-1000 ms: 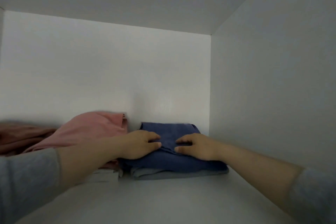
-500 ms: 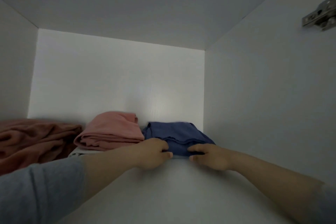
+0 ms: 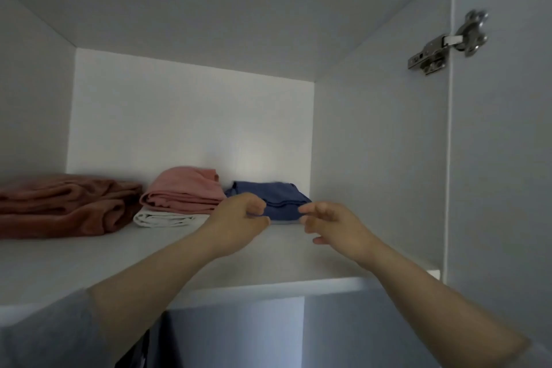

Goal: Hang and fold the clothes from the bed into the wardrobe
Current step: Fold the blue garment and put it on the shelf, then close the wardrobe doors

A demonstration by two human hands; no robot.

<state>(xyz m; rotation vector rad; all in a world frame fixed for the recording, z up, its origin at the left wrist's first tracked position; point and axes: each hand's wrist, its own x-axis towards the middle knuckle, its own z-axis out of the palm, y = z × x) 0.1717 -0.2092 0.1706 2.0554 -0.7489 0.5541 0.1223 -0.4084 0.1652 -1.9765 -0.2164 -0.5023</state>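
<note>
Blue folded garment is lying at the back right corner of the shelf. I am watching left hand and right hand hovering before it, fingers loosely curled, holding nothing.

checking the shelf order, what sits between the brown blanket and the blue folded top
The head view shows a folded pink garment stacked on a folded white one, between the brown blanket and the blue folded top.

I see the folded blue garment flat on the wardrobe shelf, back right, beside the folded pink garment.
</note>
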